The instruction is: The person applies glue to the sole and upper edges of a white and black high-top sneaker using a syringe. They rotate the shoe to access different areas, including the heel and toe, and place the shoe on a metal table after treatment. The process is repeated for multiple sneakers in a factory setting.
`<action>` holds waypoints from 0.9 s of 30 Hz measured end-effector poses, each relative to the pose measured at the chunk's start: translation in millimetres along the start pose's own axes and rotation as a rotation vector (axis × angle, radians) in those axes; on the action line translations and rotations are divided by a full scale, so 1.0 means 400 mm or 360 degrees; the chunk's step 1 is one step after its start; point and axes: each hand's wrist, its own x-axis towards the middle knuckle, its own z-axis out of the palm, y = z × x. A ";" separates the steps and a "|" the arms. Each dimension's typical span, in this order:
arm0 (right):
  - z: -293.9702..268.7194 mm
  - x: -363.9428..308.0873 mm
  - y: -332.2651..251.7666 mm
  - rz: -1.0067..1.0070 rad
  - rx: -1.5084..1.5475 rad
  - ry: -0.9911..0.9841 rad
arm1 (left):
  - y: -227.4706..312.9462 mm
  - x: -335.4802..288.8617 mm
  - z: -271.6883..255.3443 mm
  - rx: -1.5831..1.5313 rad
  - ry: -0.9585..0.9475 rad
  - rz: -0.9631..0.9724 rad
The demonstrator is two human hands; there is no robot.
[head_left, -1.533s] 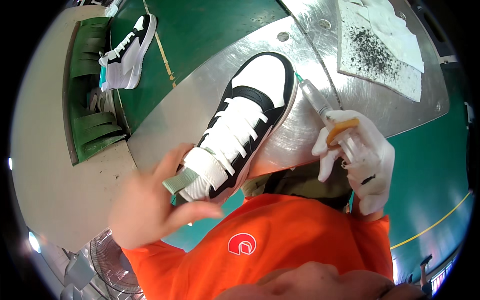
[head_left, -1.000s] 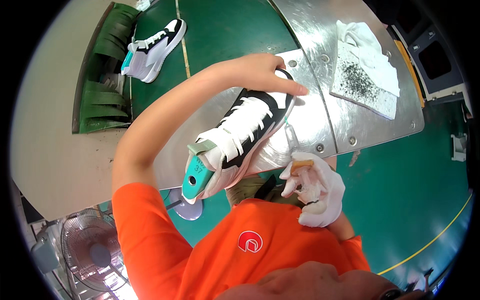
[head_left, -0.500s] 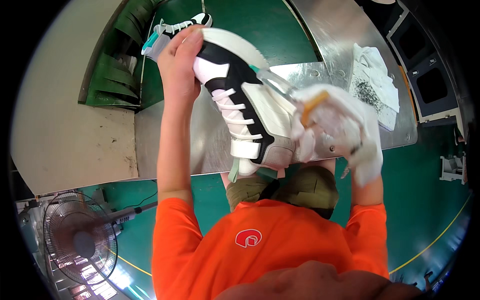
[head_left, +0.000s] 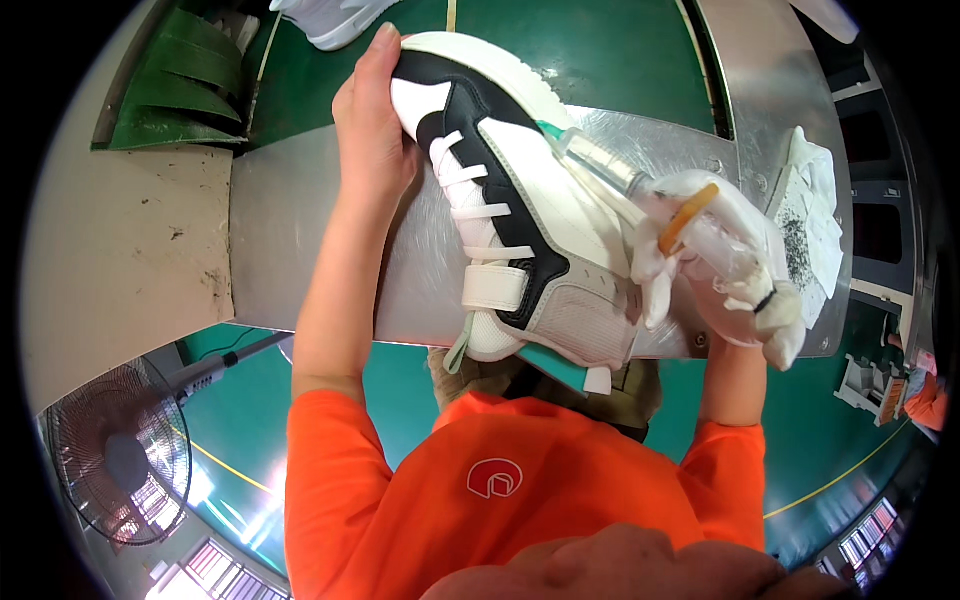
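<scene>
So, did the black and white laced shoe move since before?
Yes, the shoe moved left: its toe now shows past the far edge of the flat silver metal plate.

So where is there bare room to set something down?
Metal table, between the cream surface and left arm; green surface, between the held shoe and dark gap. Crowded rightward: syringe, right hand and speckled white pad sit close together.

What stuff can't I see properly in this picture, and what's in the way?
All in the head view:
- Left hand: most fingertips are hidden behind the held shoe.
- Other shoe: cut off by the picture's top edge.
- Syringe: its back end is partly covered by the gloved right hand.
- Dark specks: too small to tell what they are.
</scene>
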 end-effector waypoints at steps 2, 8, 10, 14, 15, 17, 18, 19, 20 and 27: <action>-0.005 -0.006 0.002 0.0000 0.0025 -0.0001 | -0.002 0.002 -0.003 0.0101 0.0034 0.0006; -0.024 -0.009 -0.015 0.0031 0.0035 -0.0010 | -0.009 0.008 -0.011 0.0216 0.0074 0.0009; -0.027 -0.003 -0.029 0.0063 0.0022 -0.0028 | -0.003 0.002 -0.002 0.0068 0.0075 -0.0016; -0.034 0.020 -0.072 0.0209 -0.0033 -0.0084 | -0.006 0.001 0.004 -0.0025 0.0127 -0.0044; -0.039 0.026 -0.082 0.0255 -0.0042 -0.0098 | -0.006 0.001 0.004 -0.0034 0.0135 -0.0041; -0.045 0.038 -0.106 0.0332 -0.0051 -0.0135 | -0.002 -0.002 0.006 -0.0005 0.0114 -0.0004; -0.039 0.040 -0.110 0.0365 -0.0059 -0.0148 | 0.000 -0.004 0.010 0.0009 0.0120 0.0017; -0.047 0.044 -0.120 0.0390 -0.0053 -0.0155 | 0.002 -0.005 0.013 0.0023 0.0126 0.0038; -0.049 0.046 -0.126 0.0409 -0.0055 -0.0171 | 0.002 -0.006 0.011 0.0053 0.0157 0.0052; -0.064 0.036 -0.145 0.0406 -0.0044 -0.0190 | 0.016 -0.019 0.015 0.0142 0.0075 0.0109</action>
